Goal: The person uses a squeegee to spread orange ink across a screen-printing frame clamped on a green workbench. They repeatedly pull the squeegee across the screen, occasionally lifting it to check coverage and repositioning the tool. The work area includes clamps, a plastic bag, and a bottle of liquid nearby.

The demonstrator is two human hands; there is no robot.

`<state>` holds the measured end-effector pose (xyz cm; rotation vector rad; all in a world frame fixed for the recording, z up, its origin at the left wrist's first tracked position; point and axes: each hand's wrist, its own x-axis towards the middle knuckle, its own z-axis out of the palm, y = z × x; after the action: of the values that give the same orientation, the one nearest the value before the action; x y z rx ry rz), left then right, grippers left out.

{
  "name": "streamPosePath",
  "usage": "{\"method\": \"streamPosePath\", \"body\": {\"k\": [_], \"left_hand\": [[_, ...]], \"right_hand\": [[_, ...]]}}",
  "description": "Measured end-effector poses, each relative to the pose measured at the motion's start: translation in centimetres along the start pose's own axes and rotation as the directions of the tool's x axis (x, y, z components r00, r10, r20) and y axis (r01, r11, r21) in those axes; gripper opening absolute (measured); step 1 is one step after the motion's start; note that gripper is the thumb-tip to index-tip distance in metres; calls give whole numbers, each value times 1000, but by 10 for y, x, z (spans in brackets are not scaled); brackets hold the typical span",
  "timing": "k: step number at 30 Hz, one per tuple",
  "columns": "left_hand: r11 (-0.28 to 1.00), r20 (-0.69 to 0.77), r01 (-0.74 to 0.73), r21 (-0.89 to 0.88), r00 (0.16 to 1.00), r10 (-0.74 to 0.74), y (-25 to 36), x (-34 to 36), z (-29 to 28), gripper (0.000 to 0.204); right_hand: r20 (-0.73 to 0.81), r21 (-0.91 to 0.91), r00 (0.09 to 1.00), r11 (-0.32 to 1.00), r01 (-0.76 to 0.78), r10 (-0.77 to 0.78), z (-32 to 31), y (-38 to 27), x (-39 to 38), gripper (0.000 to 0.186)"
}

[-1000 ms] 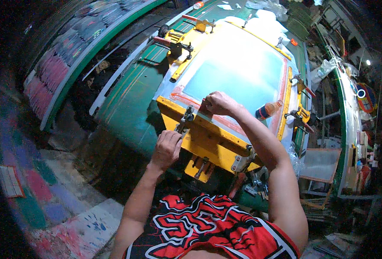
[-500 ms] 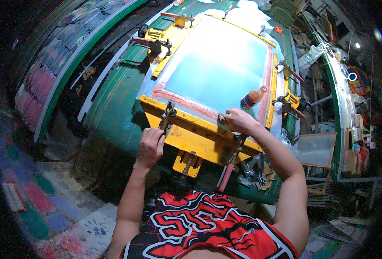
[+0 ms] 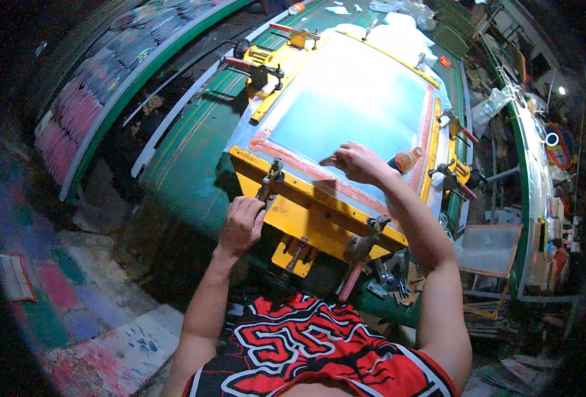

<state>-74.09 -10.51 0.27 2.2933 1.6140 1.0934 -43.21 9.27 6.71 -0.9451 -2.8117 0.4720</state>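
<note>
A blue-green mesh screen (image 3: 352,119) with reddish borders lies in a yellow metal clamping frame (image 3: 299,210), its far part washed out by glare. At the frame's near left corner, my left hand (image 3: 242,220) is closed around the handle of a toggle clamp (image 3: 272,173). My right hand (image 3: 358,163) hovers over the screen's near edge, its fingers pinched on something small and dark that I cannot make out. Just beyond its wrist a clear bottle with a dark label and orange-brown contents (image 3: 409,159) rests on the screen, partly hidden.
Another clamp with a red handle (image 3: 351,281) sits at the near right corner, beside loose metal parts (image 3: 380,286). More yellow clamps (image 3: 264,74) line both sides on the green table (image 3: 193,142). A small framed screen (image 3: 488,248) leans at right; a long paint-stained table (image 3: 101,92) runs at left.
My right hand has lifted from the yellow bar and moved forward over the screen. My left hand stays on the clamp handle. The whole view has shifted slightly.
</note>
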Motion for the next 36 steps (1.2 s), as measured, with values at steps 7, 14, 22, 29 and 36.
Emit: {"method": "streamPosePath", "body": {"k": [7,14,22,29,36], "left_hand": [[1000,-6,24,-11,1000,-24,-3,-2,1,19],[999,-18,34,-39,999,-35,0,1,-3,18],[997,-26,46,-54,999,-48,2,3,-3,17],[997,-25,48,-52,998,-50,2,3,-3,16],[998,-45,34,-62,998,-37,0,3,-1,16]], "right_hand": [[-28,-49,972,972,232,-233,41,-14,137,19],[-44,-94,949,947,306,-311,83,-17,205,18],[36,-108,890,884,455,-454,96,-7,216,19],[70,-43,868,868,495,-491,77,-2,208,16],[187,14,966,984,178,-177,42,-14,172,26]]}}
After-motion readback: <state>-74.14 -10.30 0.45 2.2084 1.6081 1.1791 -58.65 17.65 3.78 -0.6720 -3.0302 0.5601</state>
